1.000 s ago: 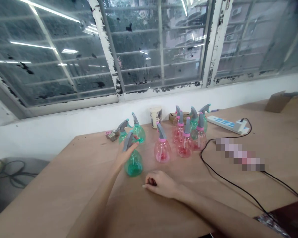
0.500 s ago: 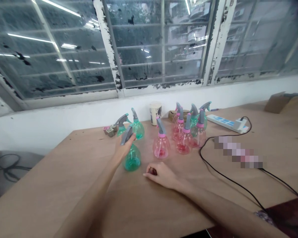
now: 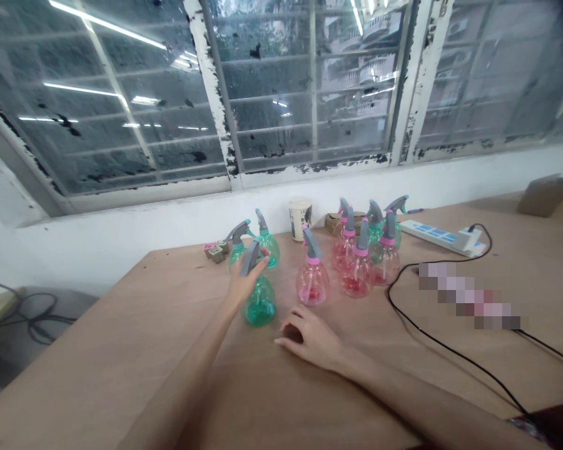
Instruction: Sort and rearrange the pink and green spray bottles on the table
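My left hand [image 3: 244, 278] is closed around the neck of a green spray bottle [image 3: 259, 307] with a grey trigger head, which stands upright on the table. Some green liquid fills its lower part. My right hand [image 3: 313, 337] rests on the table to the right of that bottle, its fingers loosely curled and apart from the thumb, with nothing visible in them. Just beyond it stands a pink spray bottle [image 3: 313, 284]. Two more green spray bottles, one of them [image 3: 268, 247] at the back, stand behind my left hand, partly hidden.
To the right, several pink spray bottles [image 3: 356, 278] crowd together with green ones [image 3: 375, 228]. A paper cup [image 3: 299, 219] and small blocks [image 3: 216, 251] are near the wall. A white power strip [image 3: 431, 235], black cable [image 3: 450, 334] and cardboard box [image 3: 547, 197] lie farther right.
My right hand has opened a little, its thumb and fingers now farther apart. My left hand stays on the green spray bottle. The whole view has shifted slightly.
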### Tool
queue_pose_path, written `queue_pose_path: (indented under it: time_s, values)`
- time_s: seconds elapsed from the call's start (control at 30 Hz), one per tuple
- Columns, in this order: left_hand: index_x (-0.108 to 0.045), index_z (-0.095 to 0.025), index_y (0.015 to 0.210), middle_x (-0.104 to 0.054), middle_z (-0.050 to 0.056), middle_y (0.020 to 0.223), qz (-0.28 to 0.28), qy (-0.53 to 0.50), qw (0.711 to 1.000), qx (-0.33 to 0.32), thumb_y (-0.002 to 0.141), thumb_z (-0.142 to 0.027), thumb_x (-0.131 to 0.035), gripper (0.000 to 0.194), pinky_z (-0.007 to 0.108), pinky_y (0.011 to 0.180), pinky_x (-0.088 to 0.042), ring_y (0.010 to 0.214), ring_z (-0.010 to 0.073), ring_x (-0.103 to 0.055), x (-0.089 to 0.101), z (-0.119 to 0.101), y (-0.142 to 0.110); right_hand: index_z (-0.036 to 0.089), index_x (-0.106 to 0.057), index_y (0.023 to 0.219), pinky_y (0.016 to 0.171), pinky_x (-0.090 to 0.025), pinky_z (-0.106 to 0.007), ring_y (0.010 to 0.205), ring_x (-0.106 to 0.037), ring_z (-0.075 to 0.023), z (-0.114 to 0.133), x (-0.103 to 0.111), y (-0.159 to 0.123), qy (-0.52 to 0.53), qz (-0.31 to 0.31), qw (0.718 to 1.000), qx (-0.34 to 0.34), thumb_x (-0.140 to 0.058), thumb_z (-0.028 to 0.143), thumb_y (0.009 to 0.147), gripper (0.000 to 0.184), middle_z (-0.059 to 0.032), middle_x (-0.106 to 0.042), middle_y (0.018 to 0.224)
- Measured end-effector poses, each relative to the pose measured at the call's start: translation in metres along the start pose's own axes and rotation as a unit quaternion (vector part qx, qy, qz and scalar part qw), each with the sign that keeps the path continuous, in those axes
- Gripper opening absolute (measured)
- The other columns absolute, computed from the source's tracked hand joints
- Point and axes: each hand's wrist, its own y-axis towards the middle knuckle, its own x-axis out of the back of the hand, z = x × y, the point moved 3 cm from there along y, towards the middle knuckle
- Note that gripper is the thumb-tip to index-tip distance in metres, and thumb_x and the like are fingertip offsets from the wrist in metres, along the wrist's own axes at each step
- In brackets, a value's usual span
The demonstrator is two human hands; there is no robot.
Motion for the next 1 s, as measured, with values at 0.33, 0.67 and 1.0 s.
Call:
queue_pose_path:
  time_s: [0.33,0.67,1.0]
  values:
    - [-0.065,-0.020,0.092,-0.069,0.004,0.098,-0.001,-0.001,1.000,-0.010,0.076,-0.041,-0.061,0.027,0.032,0.088,-0.045,0.096,0.0204,-0.061,0.000,-0.002,-0.001,0.014,-0.061,0.111,0.099,-0.043,-0.042,0.117,-0.052,-0.0265,0.003,-0.010,-0.002,-0.101,0.024,0.994,0.017,-0.055,0.035,0.090,0.030,-0.0139,-0.061,0.118]
    - [-0.064,-0.022,0.090,-0.068,0.002,0.096,-0.002,0.017,1.000,-0.018,0.076,-0.042,-0.060,0.026,0.031,0.084,-0.044,0.091,0.0192,-0.060,0.001,-0.002,0.000,0.012,-0.056,0.121,0.103,-0.041,-0.044,0.123,-0.049,-0.0273,0.004,-0.010,-0.002,-0.091,0.027,0.995,0.002,-0.054,0.035,0.090,0.039,-0.0158,-0.059,0.125]
    - [-0.064,-0.019,0.065,-0.057,-0.003,0.061,-0.049,0.071,0.996,0.024,0.074,-0.044,-0.061,0.026,0.024,0.057,-0.039,0.058,0.0125,-0.050,0.002,-0.007,-0.005,0.009,-0.050,0.127,0.104,-0.040,-0.044,0.125,-0.047,-0.0287,0.004,-0.012,-0.004,-0.092,0.034,0.995,-0.013,-0.051,0.035,0.092,0.044,-0.0171,-0.057,0.127]
